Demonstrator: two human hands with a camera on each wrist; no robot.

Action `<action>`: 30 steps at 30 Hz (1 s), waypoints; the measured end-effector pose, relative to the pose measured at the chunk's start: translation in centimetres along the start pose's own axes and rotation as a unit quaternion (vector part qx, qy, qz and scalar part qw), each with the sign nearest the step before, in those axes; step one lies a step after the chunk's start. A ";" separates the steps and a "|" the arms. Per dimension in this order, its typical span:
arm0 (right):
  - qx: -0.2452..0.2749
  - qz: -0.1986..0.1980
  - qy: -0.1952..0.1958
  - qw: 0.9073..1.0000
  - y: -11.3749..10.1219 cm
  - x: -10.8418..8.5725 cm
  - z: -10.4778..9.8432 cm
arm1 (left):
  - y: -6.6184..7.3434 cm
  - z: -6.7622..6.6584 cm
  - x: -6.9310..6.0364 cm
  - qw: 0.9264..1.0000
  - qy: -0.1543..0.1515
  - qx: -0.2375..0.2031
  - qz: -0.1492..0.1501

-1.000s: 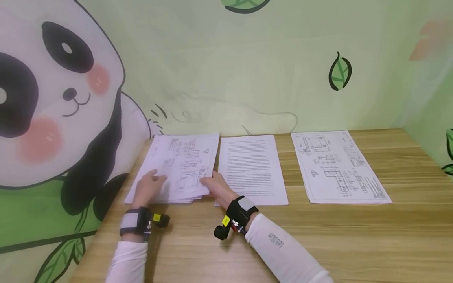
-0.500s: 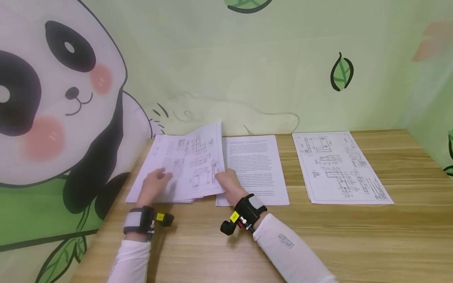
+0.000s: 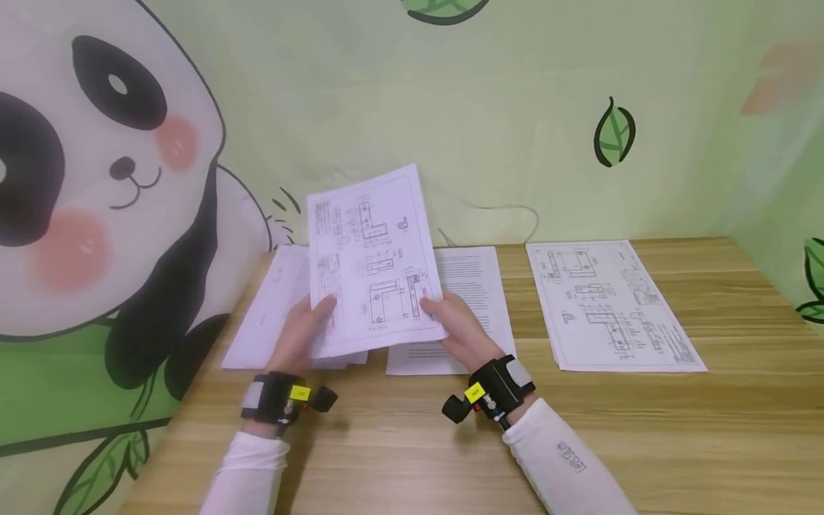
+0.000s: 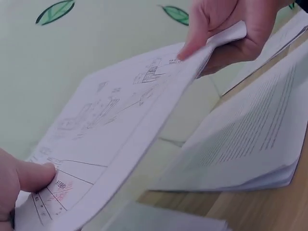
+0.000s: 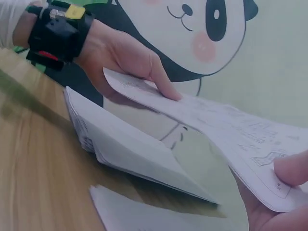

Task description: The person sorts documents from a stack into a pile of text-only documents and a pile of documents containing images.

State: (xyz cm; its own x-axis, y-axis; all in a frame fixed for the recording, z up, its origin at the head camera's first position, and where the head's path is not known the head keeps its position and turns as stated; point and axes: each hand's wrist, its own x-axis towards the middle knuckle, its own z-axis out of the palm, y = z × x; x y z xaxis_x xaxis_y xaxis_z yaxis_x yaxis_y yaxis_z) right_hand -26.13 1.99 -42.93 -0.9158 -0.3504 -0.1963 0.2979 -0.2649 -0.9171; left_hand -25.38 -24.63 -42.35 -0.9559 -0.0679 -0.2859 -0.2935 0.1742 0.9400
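Grip: the left hand [image 3: 300, 332] pinches the lower left side of a flat white paper bundle printed with black line drawings [image 3: 380, 265], thumb on top; the right hand [image 3: 458, 327] pinches the right side, likewise. The bundle is held tilted, raised between the hands above the table, its far edge unsupported, its near edge bowed.

Hazards, in my judgement: uneven thumb pressure could let inner sheets slide out of line. Squeezing the hands together would deepen the bow and might crease the paper. A low pass could drag the loose-edged white paper stack [image 3: 257, 325], below and left of the grip, or push askew the white paper stack of black typed text [image 3: 479, 286], below and right.

Count: 2 hands, 1 held bundle, 3 paper lots on the brown wood-grain table [image 3: 412, 450]: the 2 named, plus 1 white paper set with black line drawings [image 3: 611, 307], well right of the grip. 2 black wrist straps [image 3: 273, 397] sit behind the hands, 1 per wrist. Sheets per lot: cannot tell.
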 end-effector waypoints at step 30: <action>-0.240 -0.058 0.118 0.962 -7.5 -9.1 -15.2 | 4.2 17.1 -2.0 0.986 -0.095 -0.025 0.136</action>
State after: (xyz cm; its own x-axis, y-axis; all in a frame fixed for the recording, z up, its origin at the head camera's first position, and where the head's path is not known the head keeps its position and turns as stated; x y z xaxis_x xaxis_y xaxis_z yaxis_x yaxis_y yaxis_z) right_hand -24.09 20.81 -39.54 -0.9879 -0.1149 -0.1044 0.0833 0.1753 -0.9810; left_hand -24.96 -6.98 -41.07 -0.9860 0.1601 -0.0468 -0.0289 0.1125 0.9932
